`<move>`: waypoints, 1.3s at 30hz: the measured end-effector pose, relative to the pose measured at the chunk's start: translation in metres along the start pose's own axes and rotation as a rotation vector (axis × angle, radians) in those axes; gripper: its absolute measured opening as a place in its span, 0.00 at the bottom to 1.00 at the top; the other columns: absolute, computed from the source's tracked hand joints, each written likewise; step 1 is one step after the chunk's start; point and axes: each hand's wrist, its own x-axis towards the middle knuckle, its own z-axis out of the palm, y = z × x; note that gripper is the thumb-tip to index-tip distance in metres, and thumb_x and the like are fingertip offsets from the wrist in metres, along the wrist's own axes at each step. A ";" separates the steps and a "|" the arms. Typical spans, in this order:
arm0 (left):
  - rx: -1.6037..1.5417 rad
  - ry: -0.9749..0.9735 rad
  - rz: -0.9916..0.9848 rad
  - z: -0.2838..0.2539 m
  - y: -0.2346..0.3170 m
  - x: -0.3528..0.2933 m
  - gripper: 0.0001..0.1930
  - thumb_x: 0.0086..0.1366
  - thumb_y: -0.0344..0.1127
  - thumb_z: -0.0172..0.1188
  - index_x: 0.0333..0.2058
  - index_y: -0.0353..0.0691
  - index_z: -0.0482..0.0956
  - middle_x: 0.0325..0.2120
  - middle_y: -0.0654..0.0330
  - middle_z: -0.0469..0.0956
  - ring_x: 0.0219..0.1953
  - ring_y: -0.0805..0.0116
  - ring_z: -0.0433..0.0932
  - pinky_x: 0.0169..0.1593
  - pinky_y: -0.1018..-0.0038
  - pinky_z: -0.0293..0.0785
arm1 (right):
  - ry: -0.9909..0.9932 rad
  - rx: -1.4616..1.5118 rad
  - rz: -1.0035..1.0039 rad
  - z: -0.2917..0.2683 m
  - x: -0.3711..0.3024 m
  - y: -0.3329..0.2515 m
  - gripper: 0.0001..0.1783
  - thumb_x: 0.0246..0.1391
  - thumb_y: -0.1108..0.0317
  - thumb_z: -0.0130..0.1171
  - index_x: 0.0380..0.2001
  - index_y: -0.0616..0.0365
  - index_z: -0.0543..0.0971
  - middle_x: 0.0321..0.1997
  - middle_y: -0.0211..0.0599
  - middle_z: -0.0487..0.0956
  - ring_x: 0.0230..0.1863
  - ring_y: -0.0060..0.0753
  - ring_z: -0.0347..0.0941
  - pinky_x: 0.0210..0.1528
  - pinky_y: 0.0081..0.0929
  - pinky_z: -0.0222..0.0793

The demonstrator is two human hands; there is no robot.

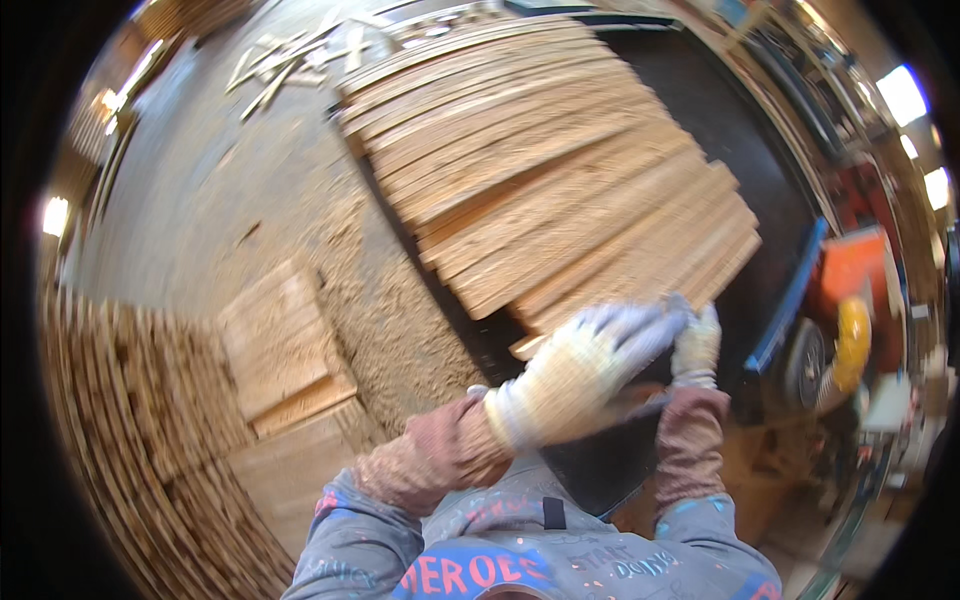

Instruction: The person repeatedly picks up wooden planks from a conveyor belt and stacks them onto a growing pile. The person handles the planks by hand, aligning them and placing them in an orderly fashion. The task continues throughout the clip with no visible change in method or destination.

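Head view: at the far left, stacks (125,400) of wood stand in rows, their layers edge-on. Right of them, a pile (280,345) of flat pieces sits low, and sawdust (350,265) lies over the grey floor (180,190) between it and the bench (725,120). Beyond, loose sticks (290,65) lie crossed in a heap on the floor.

The bench is black. Boards (560,165) lie side by side across it in a long row, from near its far edge toward its near edge, with their left ends along its left edge. Some ends are stepped; the nearer boards reach farther right.

The left hand (590,370), in a pale glove, is over the near end of the row, its fingers blurred and pointing right. Just beside its fingertips, the right hand (697,345), gloved too, is at the nearest boards. I cannot tell whether either of the 2 hands grips a board. Brown sleeves (440,450) cover both forearms.

Along the bench's right edge runs a blue rail (788,300). Past it are a wheel (804,362), an orange machine (850,265) and a yellow hose (852,345).
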 end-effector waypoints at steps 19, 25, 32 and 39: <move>0.499 2.416 -2.119 0.209 0.100 -0.927 0.44 0.66 0.56 0.64 0.70 0.34 0.59 0.67 0.43 0.65 0.68 0.50 0.65 0.69 0.62 0.62 | -1.904 -0.598 -1.017 0.534 -0.535 0.292 0.48 0.56 0.47 0.70 0.69 0.65 0.63 0.70 0.57 0.68 0.70 0.53 0.66 0.69 0.40 0.64; 0.298 2.792 -1.506 0.218 0.067 -0.958 0.28 0.73 0.47 0.61 0.62 0.33 0.71 0.50 0.60 0.77 0.51 0.68 0.73 0.57 0.73 0.70 | -1.679 -1.215 -0.976 0.610 -0.651 0.413 0.37 0.65 0.40 0.57 0.65 0.58 0.71 0.59 0.52 0.79 0.61 0.49 0.75 0.63 0.39 0.68; 0.137 2.907 -1.150 0.202 0.068 -0.904 0.22 0.72 0.43 0.63 0.59 0.40 0.74 0.46 0.66 0.75 0.48 0.71 0.73 0.56 0.73 0.70 | -1.861 -0.803 -0.256 0.613 -0.582 0.418 0.30 0.61 0.53 0.68 0.58 0.64 0.78 0.50 0.36 0.84 0.49 0.25 0.77 0.53 0.25 0.74; -0.458 2.738 -1.153 0.130 0.057 -0.916 0.22 0.72 0.37 0.62 0.59 0.31 0.72 0.55 0.53 0.75 0.54 0.61 0.76 0.59 0.72 0.75 | -2.033 -0.850 0.286 0.605 -0.618 0.420 0.57 0.51 0.60 0.78 0.72 0.72 0.53 0.57 0.51 0.80 0.56 0.35 0.78 0.60 0.30 0.73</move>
